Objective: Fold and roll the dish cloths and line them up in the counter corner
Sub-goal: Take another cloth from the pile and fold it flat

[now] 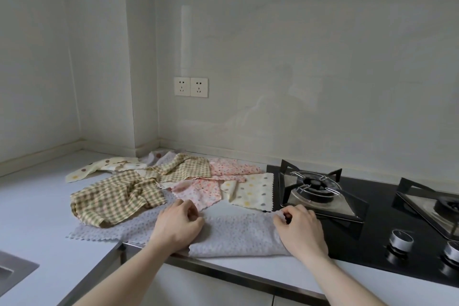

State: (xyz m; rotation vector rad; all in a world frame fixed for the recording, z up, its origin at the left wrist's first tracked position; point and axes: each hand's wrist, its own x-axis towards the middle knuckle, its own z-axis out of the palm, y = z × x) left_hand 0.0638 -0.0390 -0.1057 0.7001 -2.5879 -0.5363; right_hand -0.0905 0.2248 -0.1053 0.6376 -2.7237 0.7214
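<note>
A grey dotted dish cloth (pixel 238 233) lies doubled over at the counter's front edge. My left hand (pixel 177 223) pinches its far left corner, and my right hand (pixel 299 227) pinches its far right corner next to the hob. Behind them lies a loose heap: a crumpled green-checked cloth (pixel 111 202), a second checked cloth (pixel 183 167), a pink floral cloth (pixel 231 167), another floral one (pixel 201 190), a cream dotted cloth (pixel 255 192) and a cream cloth with brown dots (pixel 99 167). A second grey cloth (pixel 104 230) spreads out under the checked one.
A black gas hob (pixel 387 221) with two burners and knobs fills the counter's right side. A steel sink's corner (pixel 12 273) shows at the lower left. Two wall sockets (pixel 190 87) sit above the heap. The counter corner (pixel 84 149) lies at the back left.
</note>
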